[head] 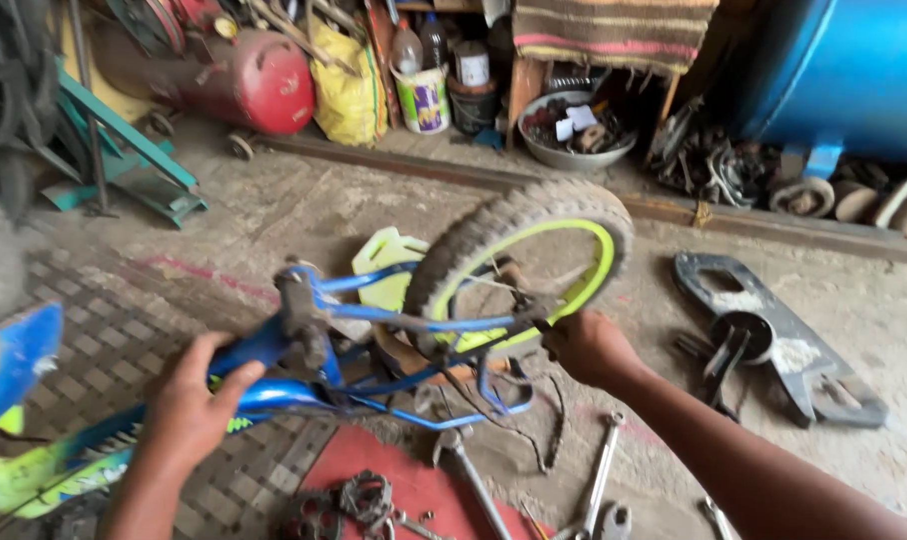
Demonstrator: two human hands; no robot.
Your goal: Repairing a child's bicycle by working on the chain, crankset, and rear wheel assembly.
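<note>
Blue bike frame (274, 345) clamped under my left hand (189, 400) | my right hand (586, 345), arm outstretched, closed around wheel (519, 265) axle

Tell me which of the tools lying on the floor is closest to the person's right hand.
The long silver wrench, lying just below the right hand. The hammer sits farther left by the red mat, and another tool lies near the bottom edge.

You worked in soft, even daylight with no harsh glare; the floor (304, 215) showed only faint shadows. Motion blur smeared the whole view, worst at the left edge, where the blue frame (274, 350) and your left hand (189, 405) lost their detail. Straight lines bowed slightly near the corners.
</note>
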